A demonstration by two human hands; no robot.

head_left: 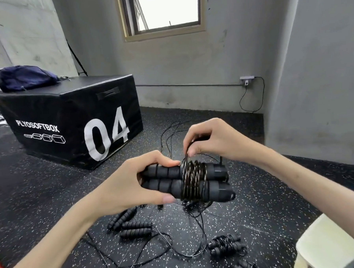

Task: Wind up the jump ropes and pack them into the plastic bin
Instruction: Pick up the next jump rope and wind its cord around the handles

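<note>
While a gym floor lies strewn with rope, two bare hands work a bundle at the centre of the view
Left hand: the left hand (133,183) grips a pair of black foam handles (174,180), laid side by side and pointing right, with the thumb underneath and the fingers (163,158) curled over the top
Right hand: the right hand (211,140) hovers just above the handles, its fingertips pinching a strand of thin black rope (193,177)
Coil: the rope circles both handles in tight turns near their right ends; a loose tail (198,227) hangs from the bundle down to the floor (51,181)
Wound ropes: one wound jump rope (226,245) lies on the floor at lower right; another wound bundle (245,266) lies nearer the bottom edge, partly cut off
Unwound ropes: several loose handles (133,225) lie below the left wrist, their thin cords (137,256) trailing across the speckled rubber
More cord: further strands (170,134) loop on the floor beyond the hands
Bin: a pale translucent plastic bin (325,243) sits at the lower right corner, only partly in view; what it holds cannot be made out
Background: a black soft box (73,123) marked PLYOSOFTBOX and 04 stands at left, a dark blue bag (25,77) on top
Walls: a window (163,11) sits high in the grey wall; a wall socket (247,80) with a hanging cable is at right
</note>
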